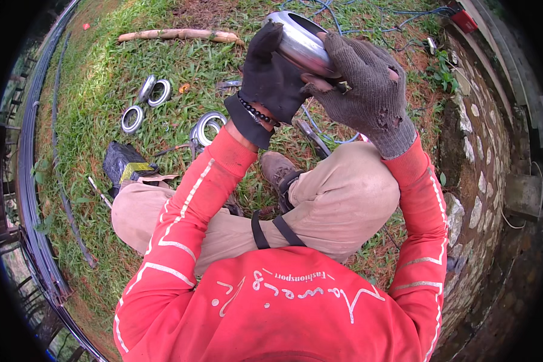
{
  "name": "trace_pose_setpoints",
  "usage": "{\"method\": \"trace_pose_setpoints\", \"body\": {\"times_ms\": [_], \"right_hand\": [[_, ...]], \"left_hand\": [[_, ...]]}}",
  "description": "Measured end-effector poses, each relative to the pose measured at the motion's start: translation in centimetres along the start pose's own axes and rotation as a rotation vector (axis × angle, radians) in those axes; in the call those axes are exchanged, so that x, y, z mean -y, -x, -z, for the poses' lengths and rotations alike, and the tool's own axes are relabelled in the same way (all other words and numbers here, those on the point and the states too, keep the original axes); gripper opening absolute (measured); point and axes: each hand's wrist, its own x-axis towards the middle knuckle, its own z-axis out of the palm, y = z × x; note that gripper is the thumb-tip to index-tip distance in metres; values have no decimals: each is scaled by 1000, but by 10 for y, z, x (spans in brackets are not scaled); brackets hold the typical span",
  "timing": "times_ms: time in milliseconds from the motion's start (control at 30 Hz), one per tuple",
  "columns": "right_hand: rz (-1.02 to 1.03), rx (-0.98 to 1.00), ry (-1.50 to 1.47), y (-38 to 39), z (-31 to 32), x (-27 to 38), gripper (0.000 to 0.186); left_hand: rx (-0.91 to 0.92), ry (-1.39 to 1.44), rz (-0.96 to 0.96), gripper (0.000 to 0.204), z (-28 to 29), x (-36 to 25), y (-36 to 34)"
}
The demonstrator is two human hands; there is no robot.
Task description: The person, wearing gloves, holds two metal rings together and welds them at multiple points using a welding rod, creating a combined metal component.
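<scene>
A shiny, hollow metal ring (304, 45) with a rounded outer wall is held up at the top middle, tilted so its dark opening shows. My left hand (271, 78), in a black glove with a beaded bracelet at the wrist, grips its left side. On the other side my right hand (368, 84), in a worn grey knitted glove with holes, has its fingers and thumb closed on the ring. Several similar metal rings lie in the grass to the left, among them one ring (132, 119) lying flat and another pair of rings (210, 128) beside my left forearm.
My bent legs (338, 193) fill the middle below my hands. Left of them sits a black bag-like bundle (123, 163) with a yellow band. Farther off lie a wooden stick (181, 35) and blue cable (338, 24). A stone wall (479, 157) edges the right; long dark pipes (27, 163) run along the left.
</scene>
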Motion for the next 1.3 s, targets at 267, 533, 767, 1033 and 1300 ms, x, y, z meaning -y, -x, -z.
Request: {"method": "trace_pose_setpoints", "body": {"times_ms": [267, 533, 767, 1033, 1300], "right_hand": [[-10, 39, 15, 2, 3, 1, 75], [-17, 8, 26, 5, 1, -2, 69], [10, -41, 9, 7, 2, -10, 67], [52, 15, 60, 11, 11, -11, 59], [189, 184, 57, 3, 37, -7, 56]], "left_hand": [[-17, -42, -8, 67, 6, 0, 0], [-58, -105, 8, 67, 1, 3, -1], [-67, -288, -30, 89, -2, 0, -2], [-67, 175, 297, 95, -2, -36, -12], [188, -1500, -71, 62, -19, -79, 4]]}}
